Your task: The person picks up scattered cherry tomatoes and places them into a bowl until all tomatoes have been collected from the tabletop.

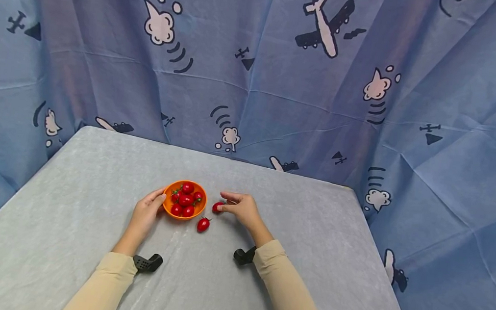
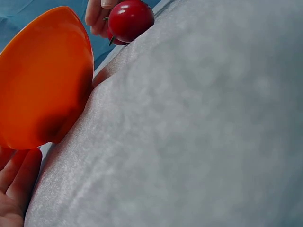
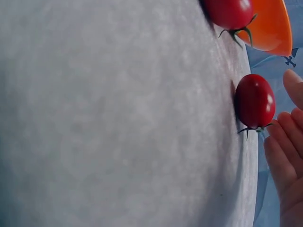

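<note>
An orange bowl (image 1: 165, 210) stands on the table with several small red tomatoes (image 1: 186, 200) inside, some with green stems. My left hand (image 1: 146, 213) holds the bowl at its left side, thumb at the rim and fingers along the outer wall. To the right of the bowl, my right hand (image 1: 243, 209) reaches over a loose tomato (image 3: 254, 100), thumb and fingers spread apart around it. The right wrist view shows the fingertips close to that tomato's stem end. Another loose tomato (image 1: 203, 224) lies nearer to me, just below the bowl's right side.
A pale grey cloth (image 1: 93, 200) covers the table. Behind it and on both sides hangs a blue curtain (image 1: 222, 39) printed with planes and clouds. Each wrist wears a black camera mount (image 1: 148, 263) close to the tabletop.
</note>
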{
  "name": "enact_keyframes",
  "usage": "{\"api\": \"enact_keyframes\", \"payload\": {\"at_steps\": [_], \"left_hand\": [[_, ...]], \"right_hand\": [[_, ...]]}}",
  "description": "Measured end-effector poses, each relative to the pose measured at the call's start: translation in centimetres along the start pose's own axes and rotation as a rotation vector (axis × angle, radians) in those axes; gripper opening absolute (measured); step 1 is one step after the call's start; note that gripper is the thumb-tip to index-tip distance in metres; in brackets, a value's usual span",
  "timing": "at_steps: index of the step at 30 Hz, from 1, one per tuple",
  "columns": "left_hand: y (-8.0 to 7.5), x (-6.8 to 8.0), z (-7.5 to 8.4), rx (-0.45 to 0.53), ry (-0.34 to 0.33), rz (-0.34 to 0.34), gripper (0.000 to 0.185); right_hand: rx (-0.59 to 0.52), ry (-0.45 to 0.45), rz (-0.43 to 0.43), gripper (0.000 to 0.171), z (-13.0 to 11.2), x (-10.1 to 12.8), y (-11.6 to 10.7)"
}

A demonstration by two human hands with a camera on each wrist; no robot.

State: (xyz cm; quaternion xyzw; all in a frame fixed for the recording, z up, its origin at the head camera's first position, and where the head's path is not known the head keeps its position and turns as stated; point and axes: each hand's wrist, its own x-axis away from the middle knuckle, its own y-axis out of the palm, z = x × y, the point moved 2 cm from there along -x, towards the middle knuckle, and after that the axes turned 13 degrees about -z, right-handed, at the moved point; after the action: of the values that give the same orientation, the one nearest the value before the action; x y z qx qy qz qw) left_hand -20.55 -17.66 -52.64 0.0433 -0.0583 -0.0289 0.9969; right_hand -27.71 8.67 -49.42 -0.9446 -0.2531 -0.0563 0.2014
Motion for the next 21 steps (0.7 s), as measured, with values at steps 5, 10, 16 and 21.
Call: {"api": "enact_keyframes", "payload": {"at_steps": [5, 10, 16, 21], "left_hand": [[-0.01, 0.04, 0.0, 0.009, 0.003, 0.002, 0.047], [-0.09, 0.02, -0.08, -0.004, -0.002, 0.004, 0.047], [-0.22, -0.01, -0.18, -0.03, -0.014, 0.006, 0.049], [-0.19, -0.08, -0.19, -0.025, -0.015, 0.004, 0.049]], "right_hand": [[0.014, 0.001, -0.003, 0.045, 0.27, -0.07, 0.02], [0.013, 0.001, -0.015, 0.045, 0.65, -0.2, 0.05], [0.034, -0.02, -0.027, 0.044, 0.76, -0.31, 0.16], [0.065, -0.025, -0.032, 0.043, 0.78, -0.41, 0.28]]}}
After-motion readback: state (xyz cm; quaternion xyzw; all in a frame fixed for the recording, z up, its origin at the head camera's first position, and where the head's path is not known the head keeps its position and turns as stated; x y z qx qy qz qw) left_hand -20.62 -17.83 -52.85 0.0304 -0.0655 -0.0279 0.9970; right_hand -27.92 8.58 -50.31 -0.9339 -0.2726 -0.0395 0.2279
